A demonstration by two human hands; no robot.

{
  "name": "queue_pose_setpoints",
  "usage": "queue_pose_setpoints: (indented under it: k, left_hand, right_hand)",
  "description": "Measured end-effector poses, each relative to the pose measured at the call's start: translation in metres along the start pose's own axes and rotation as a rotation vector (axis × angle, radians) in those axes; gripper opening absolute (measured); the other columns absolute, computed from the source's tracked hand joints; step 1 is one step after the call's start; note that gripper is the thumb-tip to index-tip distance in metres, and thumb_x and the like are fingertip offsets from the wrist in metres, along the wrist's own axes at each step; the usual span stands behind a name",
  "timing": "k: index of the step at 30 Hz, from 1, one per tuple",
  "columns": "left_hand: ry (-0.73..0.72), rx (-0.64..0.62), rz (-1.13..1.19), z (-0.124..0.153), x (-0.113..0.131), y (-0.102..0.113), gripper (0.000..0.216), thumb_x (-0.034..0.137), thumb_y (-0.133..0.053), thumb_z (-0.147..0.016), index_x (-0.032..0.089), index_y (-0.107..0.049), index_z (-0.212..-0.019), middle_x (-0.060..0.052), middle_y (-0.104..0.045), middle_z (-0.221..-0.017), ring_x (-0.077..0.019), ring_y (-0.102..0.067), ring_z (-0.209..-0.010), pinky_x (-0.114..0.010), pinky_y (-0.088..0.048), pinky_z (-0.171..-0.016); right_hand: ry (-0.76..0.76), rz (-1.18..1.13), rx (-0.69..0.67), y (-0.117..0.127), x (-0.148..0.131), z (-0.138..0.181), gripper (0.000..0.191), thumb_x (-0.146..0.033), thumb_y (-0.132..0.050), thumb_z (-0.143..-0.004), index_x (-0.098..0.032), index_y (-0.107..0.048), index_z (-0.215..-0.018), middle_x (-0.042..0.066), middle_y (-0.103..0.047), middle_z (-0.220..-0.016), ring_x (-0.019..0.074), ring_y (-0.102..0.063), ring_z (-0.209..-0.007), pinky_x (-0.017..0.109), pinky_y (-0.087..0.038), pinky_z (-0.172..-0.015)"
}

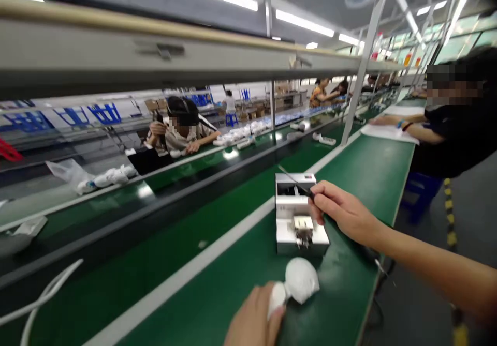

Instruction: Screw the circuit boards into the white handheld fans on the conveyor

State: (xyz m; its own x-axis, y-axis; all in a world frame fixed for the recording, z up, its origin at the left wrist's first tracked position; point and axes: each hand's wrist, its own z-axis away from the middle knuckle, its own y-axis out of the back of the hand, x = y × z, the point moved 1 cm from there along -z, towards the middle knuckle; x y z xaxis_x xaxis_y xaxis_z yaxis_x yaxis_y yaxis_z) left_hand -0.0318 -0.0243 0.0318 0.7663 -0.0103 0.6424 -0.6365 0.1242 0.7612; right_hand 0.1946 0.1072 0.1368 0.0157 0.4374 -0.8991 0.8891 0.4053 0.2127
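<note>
My right hand (341, 211) is closed in a pinch on a thin black lever (294, 179) that sticks up from a small white metal machine (297, 214) on the green bench. My left hand (254, 317), at the bottom edge, is closed around a white wrapped part (297, 283) that lies on the mat just in front of the machine. A small metal fixture (303, 226) sits on the machine's front step.
A green conveyor belt (217, 191) with a white stripe runs past on the left. A person sits across it at the far side, and another stands at my right over white sheets (388, 131). White parts (248, 129) lie along the belt. A white cable (42, 297) lies lower left.
</note>
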Motion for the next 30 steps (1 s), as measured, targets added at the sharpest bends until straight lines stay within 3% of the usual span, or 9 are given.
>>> queue_pose_setpoints:
  k: [2, 5, 7, 10, 13, 17, 20, 25, 30]
  left_hand:
    - [-0.085, -0.089, -0.305, -0.007, 0.002, -0.005, 0.033, 0.035, -0.039, -0.100, 0.021, -0.063, -0.118, -0.009, -0.067, -0.102, -0.0282, -0.060, -0.097, -0.041, -0.046, -0.088]
    - [-0.180, -0.094, -0.567, -0.019, 0.004, -0.006, 0.033, 0.036, -0.040, -0.101, 0.020, -0.062, -0.119, -0.009, -0.066, -0.099, -0.0257, -0.059, -0.089, -0.035, -0.045, -0.079]
    - [-0.205, -0.117, -0.638, -0.022, 0.004, -0.004, 0.034, 0.037, -0.039, -0.101, 0.020, -0.059, -0.124, -0.009, -0.066, -0.097, -0.0245, -0.059, -0.083, -0.033, -0.044, -0.072]
    - [-0.206, -0.124, -0.600, -0.016, 0.001, 0.000, 0.037, 0.036, -0.035, -0.103, 0.020, -0.055, -0.129, -0.008, -0.066, -0.094, -0.0238, -0.060, -0.079, -0.032, -0.044, -0.067]
    - [-0.211, -0.068, -0.474, -0.010, -0.009, -0.003, 0.037, 0.035, -0.030, -0.104, 0.020, -0.055, -0.127, -0.007, -0.067, -0.092, -0.0221, -0.062, -0.080, -0.031, -0.046, -0.068]
    - [-0.283, 0.055, -0.459, -0.012, -0.025, -0.010, 0.036, 0.034, -0.031, -0.103, 0.020, -0.059, -0.120, -0.005, -0.067, -0.087, -0.0210, -0.063, -0.078, -0.030, -0.046, -0.067]
    - [-0.412, 0.092, -0.426, -0.013, -0.033, -0.010, 0.034, 0.031, -0.034, -0.103, 0.019, -0.060, -0.121, -0.004, -0.067, -0.082, -0.0185, -0.062, -0.074, -0.027, -0.046, -0.067]
    - [-0.607, 0.127, -0.365, -0.005, -0.036, -0.009, 0.031, 0.029, -0.042, -0.101, 0.015, -0.056, -0.125, -0.007, -0.069, -0.096, -0.0175, -0.062, -0.079, -0.027, -0.048, -0.072]
    - [-0.606, 0.136, -0.450, -0.002, -0.028, -0.015, 0.030, 0.031, -0.042, -0.100, 0.017, -0.056, -0.124, -0.008, -0.069, -0.102, -0.0195, -0.063, -0.082, -0.030, -0.049, -0.073]
  right_hand:
    - [0.041, 0.249, -0.113, -0.006, 0.001, 0.049, 0.013, -0.033, -0.047, -0.100, -0.023, -0.055, -0.102, -0.002, -0.056, -0.074, 0.0133, -0.052, -0.064, 0.026, -0.041, -0.062]
    - [0.066, 0.514, -0.284, -0.009, 0.009, 0.093, 0.018, -0.024, -0.041, -0.101, -0.022, -0.053, -0.115, 0.004, -0.061, -0.099, 0.0175, -0.058, -0.086, 0.030, -0.043, -0.075]
    - [0.028, 0.608, -0.355, -0.014, 0.022, 0.111, 0.024, -0.020, -0.037, -0.102, -0.019, -0.053, -0.119, 0.008, -0.061, -0.105, 0.0215, -0.057, -0.095, 0.034, -0.044, -0.080]
    - [-0.016, 0.696, -0.366, -0.031, 0.044, 0.129, 0.028, -0.018, -0.033, -0.101, -0.016, -0.054, -0.120, 0.011, -0.060, -0.100, 0.0250, -0.055, -0.089, 0.037, -0.044, -0.074]
    - [-0.084, 0.495, -0.353, -0.054, 0.060, 0.133, 0.025, -0.024, -0.035, -0.102, -0.019, -0.055, -0.118, 0.008, -0.061, -0.099, 0.0219, -0.057, -0.086, 0.034, -0.044, -0.072]
    - [-0.143, 0.253, -0.275, -0.074, 0.071, 0.124, 0.021, -0.031, -0.037, -0.103, -0.020, -0.055, -0.101, 0.003, -0.065, -0.092, 0.0178, -0.061, -0.083, 0.030, -0.045, -0.074]
    - [-0.163, 0.231, -0.222, -0.075, 0.077, 0.115, 0.021, -0.028, -0.033, -0.105, -0.019, -0.051, -0.100, 0.001, -0.068, -0.084, 0.0161, -0.063, -0.077, 0.028, -0.045, -0.071]
    - [-0.123, 0.255, -0.221, -0.071, 0.089, 0.104, 0.020, -0.026, -0.033, -0.105, -0.019, -0.050, -0.098, 0.000, -0.066, -0.081, 0.0146, -0.063, -0.075, 0.025, -0.046, -0.070]
    - [-0.016, 0.420, -0.213, -0.057, 0.089, 0.114, 0.021, -0.025, -0.038, -0.102, -0.015, -0.057, -0.103, 0.009, -0.061, -0.095, 0.0210, -0.057, -0.087, 0.032, -0.043, -0.078]
